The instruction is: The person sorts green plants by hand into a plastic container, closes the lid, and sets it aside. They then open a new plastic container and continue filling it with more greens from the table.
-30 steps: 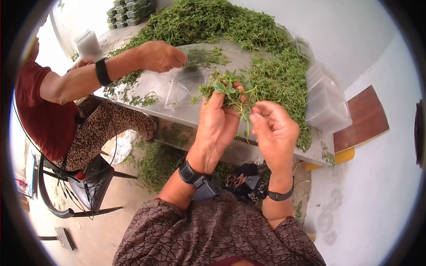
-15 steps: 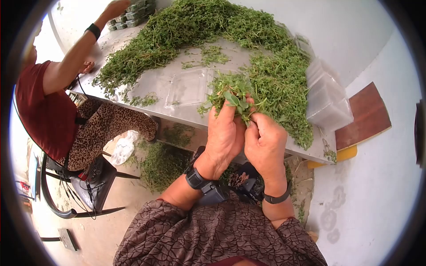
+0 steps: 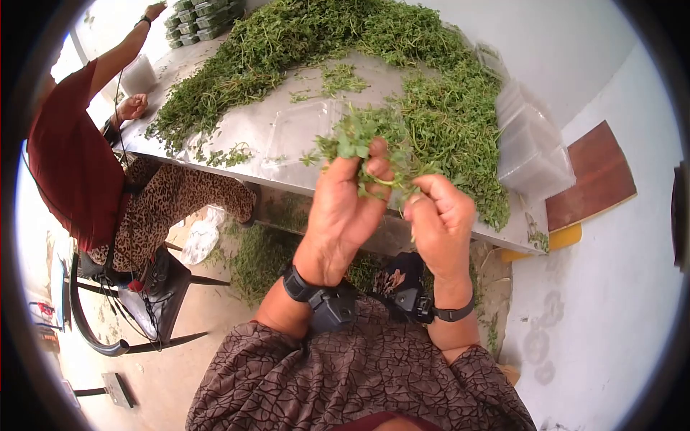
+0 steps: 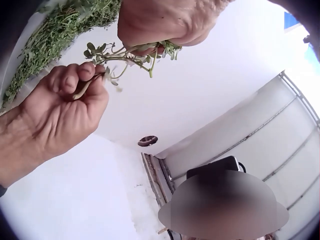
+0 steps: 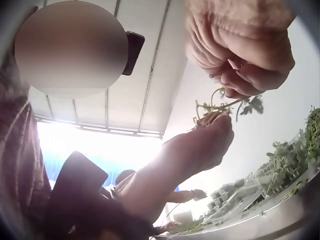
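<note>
My left hand holds a small bunch of leafy green sprigs above the table's front edge, its fingers curled around the stems. Just to its right, my right hand pinches one sprig's stem between thumb and fingers. Seen from the left wrist, that stem's cut end sticks out past the right thumb, and thin stems bridge the gap between the hands. Behind the bunch, a clear plastic tray lies on the metal table, partly hidden by the leaves.
A large heap of greens curves around the table's back and right. Clear empty containers stand stacked at the right end, beside a red-brown board. Filled boxes are piled at the far left, where another person sits reaching toward them.
My right hand came in to the bunch half a second ago and has drawn back rightward, pinching a stem. The other person's arm has swung from over the table up toward the stacked boxes.
</note>
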`<state>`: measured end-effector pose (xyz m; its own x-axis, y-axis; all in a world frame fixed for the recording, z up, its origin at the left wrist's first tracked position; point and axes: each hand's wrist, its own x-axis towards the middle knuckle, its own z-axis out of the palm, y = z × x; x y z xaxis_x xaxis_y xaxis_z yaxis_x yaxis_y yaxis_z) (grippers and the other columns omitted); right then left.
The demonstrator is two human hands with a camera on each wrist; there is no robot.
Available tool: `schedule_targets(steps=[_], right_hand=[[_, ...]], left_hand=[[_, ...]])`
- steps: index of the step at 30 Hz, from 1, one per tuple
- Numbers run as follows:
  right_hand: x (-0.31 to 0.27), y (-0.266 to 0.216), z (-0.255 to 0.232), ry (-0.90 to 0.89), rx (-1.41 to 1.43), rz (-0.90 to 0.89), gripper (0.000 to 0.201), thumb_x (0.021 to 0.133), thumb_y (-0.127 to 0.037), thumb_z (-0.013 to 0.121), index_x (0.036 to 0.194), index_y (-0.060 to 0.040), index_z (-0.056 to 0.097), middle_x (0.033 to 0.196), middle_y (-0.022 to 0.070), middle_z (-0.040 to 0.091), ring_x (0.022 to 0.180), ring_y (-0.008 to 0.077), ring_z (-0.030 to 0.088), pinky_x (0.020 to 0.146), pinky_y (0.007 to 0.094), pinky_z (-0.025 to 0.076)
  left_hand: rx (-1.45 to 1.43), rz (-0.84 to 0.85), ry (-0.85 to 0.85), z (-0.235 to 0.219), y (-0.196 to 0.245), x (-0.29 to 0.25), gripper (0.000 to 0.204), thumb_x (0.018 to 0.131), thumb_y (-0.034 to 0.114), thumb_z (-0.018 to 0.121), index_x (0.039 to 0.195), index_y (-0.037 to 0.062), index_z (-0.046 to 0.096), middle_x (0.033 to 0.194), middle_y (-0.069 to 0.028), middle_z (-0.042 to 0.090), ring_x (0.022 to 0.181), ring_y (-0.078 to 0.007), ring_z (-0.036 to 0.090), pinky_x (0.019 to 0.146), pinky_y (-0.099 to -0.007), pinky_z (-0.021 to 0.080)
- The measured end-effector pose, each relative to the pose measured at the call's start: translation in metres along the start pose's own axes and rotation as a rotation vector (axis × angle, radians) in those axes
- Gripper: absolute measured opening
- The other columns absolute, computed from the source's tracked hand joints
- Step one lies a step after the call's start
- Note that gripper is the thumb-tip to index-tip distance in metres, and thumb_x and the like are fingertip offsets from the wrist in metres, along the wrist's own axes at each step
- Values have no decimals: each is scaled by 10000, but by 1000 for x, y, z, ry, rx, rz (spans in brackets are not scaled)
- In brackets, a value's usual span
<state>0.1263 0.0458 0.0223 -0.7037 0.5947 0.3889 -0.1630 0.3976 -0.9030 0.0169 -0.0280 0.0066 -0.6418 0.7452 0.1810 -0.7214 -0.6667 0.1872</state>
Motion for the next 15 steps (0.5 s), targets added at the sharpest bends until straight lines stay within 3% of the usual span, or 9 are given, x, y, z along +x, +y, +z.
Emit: schedule_targets(steps=[1, 3, 6, 8, 15], right_hand=[[1, 1, -3, 6, 92, -14, 89, 837, 15, 507, 838, 41, 592, 637, -2, 561, 498, 26, 457, 437, 203, 344], [3, -2, -7, 48, 148, 5, 92, 847, 13, 507, 843, 41, 594, 641, 6, 567, 498, 30, 464, 439, 200, 353], [6, 1, -13, 83, 235, 7, 95, 873, 0, 514, 863, 35, 602, 655, 25, 584, 501, 32, 481, 445, 194, 371], [6, 2, -17, 140, 234, 4, 94, 876, -1, 514, 868, 30, 603, 662, 32, 592, 499, 33, 485, 449, 191, 371], [12, 7, -19, 175, 310, 30, 102, 876, -11, 510, 862, 29, 604, 684, 45, 599, 487, 38, 473, 447, 195, 382]], left_hand=[[-17, 9, -54, 1, 7, 1, 67, 930, 94, 467, 990, 64, 472, 889, -41, 529, 687, -90, 462, 618, -230, 398], [-33, 20, -110, 3, 16, 1, 67, 931, 95, 465, 986, 58, 469, 889, -43, 527, 683, -90, 461, 623, -233, 400], [-30, 36, -37, 6, 24, 0, 68, 942, 110, 455, 969, 49, 464, 884, -44, 527, 672, -90, 464, 627, -248, 404], [-71, 34, -64, 3, 30, 0, 105, 927, 92, 468, 972, -1, 486, 902, -67, 480, 668, -116, 417, 638, -262, 367], [29, 167, -205, 27, 58, 26, 84, 941, 74, 427, 962, -1, 457, 909, -93, 493, 710, -120, 444, 651, -265, 376]])
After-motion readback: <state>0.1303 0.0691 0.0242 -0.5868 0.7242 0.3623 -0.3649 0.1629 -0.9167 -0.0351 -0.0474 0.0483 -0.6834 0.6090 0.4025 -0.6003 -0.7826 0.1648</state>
